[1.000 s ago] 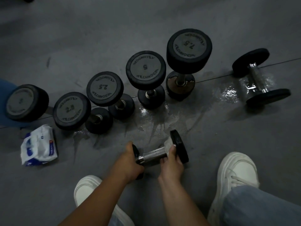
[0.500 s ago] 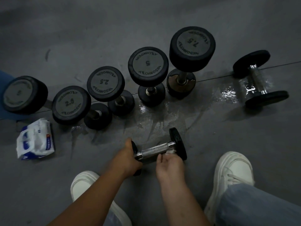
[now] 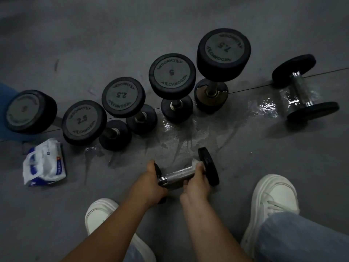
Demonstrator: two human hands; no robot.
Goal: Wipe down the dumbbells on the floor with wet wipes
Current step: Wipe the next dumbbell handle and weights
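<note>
1. The small dumbbell point(image 3: 179, 173) is low in front of the person, between the two white shoes point(image 3: 272, 201) and the row of standing dumbbells point(image 3: 171, 73). I cannot tell whether it rests on the floor point(image 3: 245, 157) or is lifted just off it.
2. The left hand point(image 3: 151, 184) grips the left plate of this dumbbell, with the fingers curled round its rim.
3. The right hand point(image 3: 196, 183) is closed round the right end of the knurled handle, just beside the right plate. It presses a white wet wipe point(image 3: 194, 162) against the metal, and a corner of the wipe shows above the fingers.
4. In my judgement this dumbbell is light for its kind, because the plates are thin. It is stiff, hard and not fragile.
5. It is round, so it probably wants to roll. The hold on the plate is a good way to keep it steady while the other hand rubs.
6. The knurled handle should give good grip, but wet metal may be slippery, mostly at the smooth collar.
7. The wipe is soft and thin, and it could catch or tear on the knurling.
8. Five dumbbells stand on end in the row, and one more lying dumbbell point(image 3: 302, 91) is on its side at the right, on a wet patch point(image 3: 264, 108). The one marked 7.5 point(image 3: 223, 49) is likely heavy, so I would take it by the handle with the whole hand.
9. The pack of wipes point(image 3: 44, 163) lies on the floor at the left.
</note>
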